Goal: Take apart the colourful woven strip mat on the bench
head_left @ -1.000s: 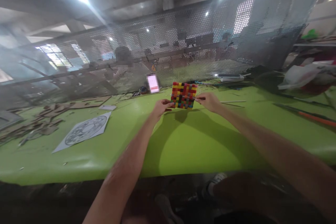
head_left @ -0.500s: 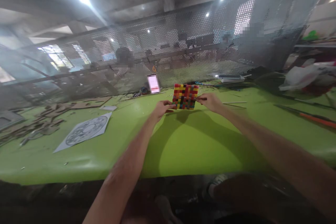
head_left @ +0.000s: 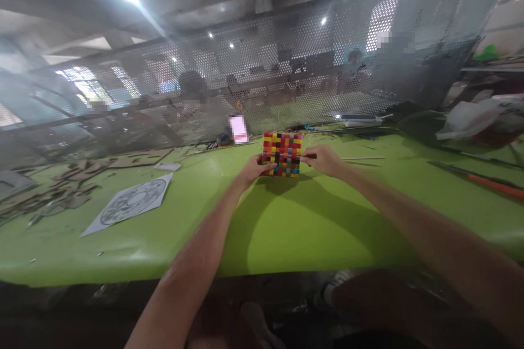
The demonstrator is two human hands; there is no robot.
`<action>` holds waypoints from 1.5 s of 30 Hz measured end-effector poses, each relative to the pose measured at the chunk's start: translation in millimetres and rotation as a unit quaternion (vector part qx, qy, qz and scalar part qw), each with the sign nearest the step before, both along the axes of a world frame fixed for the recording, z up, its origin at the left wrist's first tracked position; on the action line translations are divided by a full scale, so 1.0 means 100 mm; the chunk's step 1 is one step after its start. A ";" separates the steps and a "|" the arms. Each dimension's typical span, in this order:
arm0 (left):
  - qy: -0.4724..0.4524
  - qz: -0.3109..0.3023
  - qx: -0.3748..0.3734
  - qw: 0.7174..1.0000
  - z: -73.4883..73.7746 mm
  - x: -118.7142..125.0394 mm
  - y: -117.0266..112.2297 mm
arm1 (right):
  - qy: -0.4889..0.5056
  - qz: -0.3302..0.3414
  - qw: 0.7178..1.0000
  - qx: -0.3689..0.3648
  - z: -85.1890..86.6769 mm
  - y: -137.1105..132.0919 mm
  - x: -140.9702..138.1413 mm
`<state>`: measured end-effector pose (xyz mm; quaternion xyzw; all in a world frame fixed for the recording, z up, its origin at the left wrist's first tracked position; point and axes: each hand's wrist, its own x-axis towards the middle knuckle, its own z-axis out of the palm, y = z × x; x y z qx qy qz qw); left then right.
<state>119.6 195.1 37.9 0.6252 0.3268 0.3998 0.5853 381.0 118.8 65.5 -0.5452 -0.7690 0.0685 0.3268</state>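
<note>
The woven square (head_left: 286,144) looks filled across — left hand (head_left: 249,170) pinches its left side, right hand (head_left: 326,161) pinches a slim dark stick (head_left: 311,156) at its right edge; what remains is unclear.

We see the left forearm (head_left: 198,242) and the right forearm (head_left: 409,232) bare, smooth and slim, tapering to narrow wrists; the left hand (head_left: 250,170) and the right hand (head_left: 326,160) are bare too. Below, we make out a dark shoe (head_left: 323,299) with pale patches, and dark clothing (head_left: 368,338), its cut too dim to tell.
</note>
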 end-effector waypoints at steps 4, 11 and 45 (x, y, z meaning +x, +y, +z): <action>-0.006 -0.005 -0.011 1.000 0.02 0.00 -0.01 | -0.002 0.000 1.000 -0.008 0.04 -0.02 0.00; -0.017 0.008 0.023 1.000 0.03 -0.01 0.00 | -0.008 0.001 1.000 -0.024 -0.03 0.00 -0.07; -0.072 -0.071 -0.041 0.994 0.15 -0.04 -0.07 | 0.005 -0.040 0.989 0.142 0.05 0.00 0.03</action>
